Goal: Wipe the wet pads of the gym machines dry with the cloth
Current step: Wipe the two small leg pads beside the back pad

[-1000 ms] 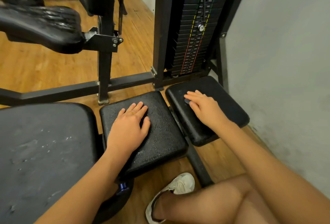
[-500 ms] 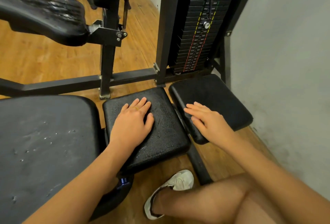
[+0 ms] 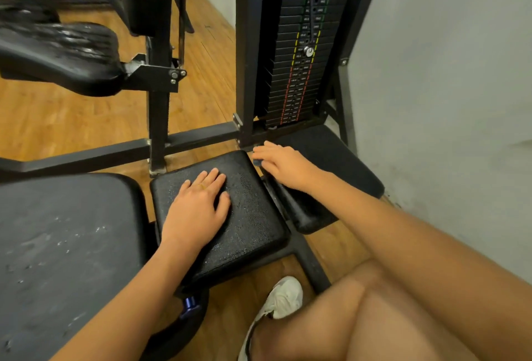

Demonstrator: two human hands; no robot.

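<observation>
Black vinyl, beaded with water, lies under your left hand (image 3: 195,208), flat and palm down on the middle pad (image 3: 253,217) with fingers straight, gripping nothing. Further out your right hand (image 3: 285,165) rests with fingers extended at the far-left corner of the right pad (image 3: 339,159), its fingertips on a small dark scrap (image 3: 257,162); you cannot tell if it is the cloth. The big pad (image 3: 57,245) at your left shows droplets. Beyond, a wood floor (image 3: 72,119), the weight stack (image 3: 299,73) and a grey wall (image 3: 446,73)

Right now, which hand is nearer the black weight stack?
Right. The right hand lies just before the black weight stack; the left hand rests flat on the black square pad, farther back.
</observation>
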